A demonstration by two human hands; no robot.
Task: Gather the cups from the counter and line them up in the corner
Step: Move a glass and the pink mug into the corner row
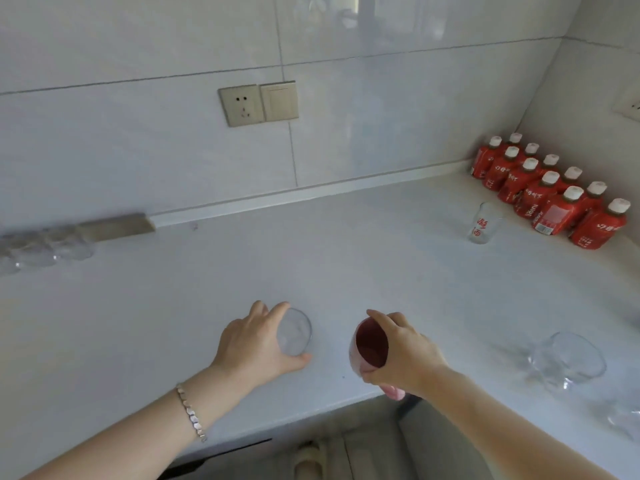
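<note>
At the counter's (346, 237) far left edge a blurred row of clear cups (48, 249) stands against the wall. Near the front edge, the left hand (256, 344) has its grip closed round a clear glass (294, 332); just beside it the right hand (405, 355) holds a pink cup (369, 344), tilted, off the counter. Level the pink cup, then carry both to the row — set them touching its end. Toward the right edge, a printed glass (483, 223) and two clear glasses (571, 358) wait beside red bottles (550, 192).

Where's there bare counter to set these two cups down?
Free: the wide counter stretch between the back wall and both hands, up to the printed glass. Crowded: the red bottles corner and the clear glasses at right.
</note>
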